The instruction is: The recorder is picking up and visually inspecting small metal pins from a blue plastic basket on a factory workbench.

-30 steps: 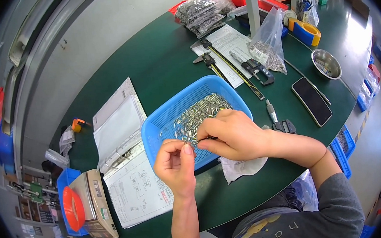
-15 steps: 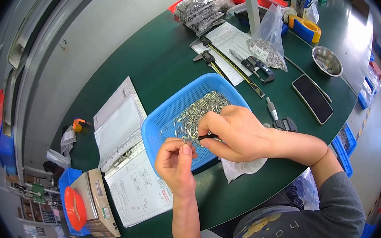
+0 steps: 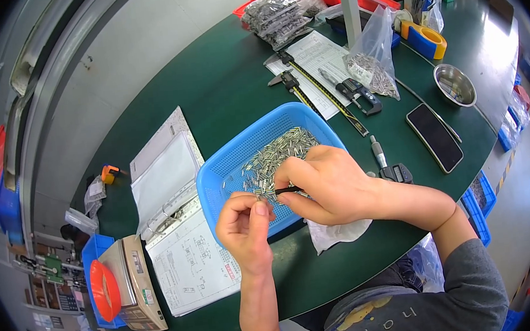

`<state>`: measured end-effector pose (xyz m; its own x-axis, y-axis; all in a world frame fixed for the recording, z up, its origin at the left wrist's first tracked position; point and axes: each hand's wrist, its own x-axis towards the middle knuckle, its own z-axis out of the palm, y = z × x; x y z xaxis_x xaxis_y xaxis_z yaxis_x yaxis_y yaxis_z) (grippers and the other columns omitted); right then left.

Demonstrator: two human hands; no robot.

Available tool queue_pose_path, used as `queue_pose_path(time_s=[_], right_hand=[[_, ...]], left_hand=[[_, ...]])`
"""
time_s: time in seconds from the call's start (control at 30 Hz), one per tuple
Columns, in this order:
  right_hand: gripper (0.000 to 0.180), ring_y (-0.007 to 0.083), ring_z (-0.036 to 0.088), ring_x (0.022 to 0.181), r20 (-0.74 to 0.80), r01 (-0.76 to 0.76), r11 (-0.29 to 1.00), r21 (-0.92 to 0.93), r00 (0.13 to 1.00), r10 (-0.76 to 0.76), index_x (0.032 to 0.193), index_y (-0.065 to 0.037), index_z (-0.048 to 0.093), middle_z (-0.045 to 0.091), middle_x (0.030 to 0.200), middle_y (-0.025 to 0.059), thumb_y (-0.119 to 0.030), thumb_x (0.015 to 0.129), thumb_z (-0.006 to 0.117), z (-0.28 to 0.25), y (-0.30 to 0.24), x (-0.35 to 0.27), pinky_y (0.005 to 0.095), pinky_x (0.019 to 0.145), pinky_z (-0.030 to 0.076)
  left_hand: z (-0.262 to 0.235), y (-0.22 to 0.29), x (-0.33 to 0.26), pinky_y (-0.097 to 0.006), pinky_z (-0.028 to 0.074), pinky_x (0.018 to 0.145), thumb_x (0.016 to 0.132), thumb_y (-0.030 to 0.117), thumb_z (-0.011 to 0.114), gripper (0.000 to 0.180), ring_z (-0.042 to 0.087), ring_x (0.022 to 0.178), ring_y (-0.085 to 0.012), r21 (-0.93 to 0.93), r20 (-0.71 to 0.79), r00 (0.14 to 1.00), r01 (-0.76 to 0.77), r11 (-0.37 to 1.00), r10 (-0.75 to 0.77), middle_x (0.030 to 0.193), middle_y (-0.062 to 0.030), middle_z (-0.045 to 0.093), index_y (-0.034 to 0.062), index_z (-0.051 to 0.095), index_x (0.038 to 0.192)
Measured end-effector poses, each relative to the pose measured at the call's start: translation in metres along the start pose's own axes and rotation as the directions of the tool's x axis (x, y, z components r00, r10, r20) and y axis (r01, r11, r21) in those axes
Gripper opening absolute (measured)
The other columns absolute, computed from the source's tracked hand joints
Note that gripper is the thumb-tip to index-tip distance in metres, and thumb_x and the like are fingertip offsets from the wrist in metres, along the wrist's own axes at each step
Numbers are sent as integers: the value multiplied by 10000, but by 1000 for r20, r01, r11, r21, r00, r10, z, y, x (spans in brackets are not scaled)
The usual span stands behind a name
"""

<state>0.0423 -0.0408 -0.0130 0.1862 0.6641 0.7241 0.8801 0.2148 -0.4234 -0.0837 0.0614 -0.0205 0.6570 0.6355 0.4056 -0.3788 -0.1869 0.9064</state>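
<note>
My left hand (image 3: 246, 233) pinches a small metal pin (image 3: 260, 198) between thumb and fingertips, and most of the pin is covered. Opposite it, my right hand (image 3: 336, 184) grips a thin black tool (image 3: 289, 190) that points at the pin; its exact kind does not show. Both hands are over the near side of a blue perforated plastic basket (image 3: 207, 199). Many small silvery metal pins (image 3: 291, 143) lie heaped on the basket's bottom. A white cloth (image 3: 337, 233) lies by the basket's near edge, below my right hand.
Left of the basket lie an open binder (image 3: 164, 168) and a weighing scale (image 3: 140, 283) with an orange bowl (image 3: 104, 290). Calipers (image 3: 299, 90), a micrometer (image 3: 359, 94), a bag of pins (image 3: 373, 71), a phone (image 3: 435, 138) and a steel bowl (image 3: 455, 84) stand behind and right.
Both hands hold almost the same position over the basket, with only a very slight shift of the left fingertips.
</note>
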Motion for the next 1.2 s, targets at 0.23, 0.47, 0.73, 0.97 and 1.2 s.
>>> queue_pose_path(time_s=[0.23,0.47,0.73,0.97,1.2], right_hand=[[202,257,504,464,10,-2,1000,-2,1000,2,827,-62,503,512,551,51,-107,691,644,-2,-2,0,348,469,386],[132,251,513,496,-27,66,996,-57,997,-68,819,-71,547,534,584,38,-101,717,625,-1,4,-1,344,510,396],[64,244,517,513,27,-6,1000,27,1000,5,765,-75,561,551,622,33,-94,734,612,-5,5,1,342,540,405],[100,237,502,523,9,123,992,26,992,-123,743,-85,543,541,626,41,-138,753,627,2,7,5,337,523,388],[111,213,498,507,25,142,989,46,989,-143,766,-79,548,541,621,29,-118,735,648,2,9,2,318,508,379]], left_hand=[[0,0,0,-226,408,557,804,45,553,76,483,609,-109,-9,-9,1000,3,1000,-3,726,-62,507,3,511,756],[-2,-5,0,-197,415,560,779,-45,570,52,494,632,-83,-59,12,1000,-14,998,15,755,-57,512,-23,523,773],[-2,-9,1,-204,408,570,754,-40,592,61,481,649,-80,26,16,998,-56,998,56,749,-53,528,-19,535,756],[-5,-3,-1,-203,399,561,710,-42,604,74,483,629,-85,49,37,995,-92,995,90,719,-47,538,-5,543,727],[-4,-1,1,-203,399,542,681,-23,626,88,484,594,-85,97,33,984,-176,980,174,674,-33,537,14,549,699]])
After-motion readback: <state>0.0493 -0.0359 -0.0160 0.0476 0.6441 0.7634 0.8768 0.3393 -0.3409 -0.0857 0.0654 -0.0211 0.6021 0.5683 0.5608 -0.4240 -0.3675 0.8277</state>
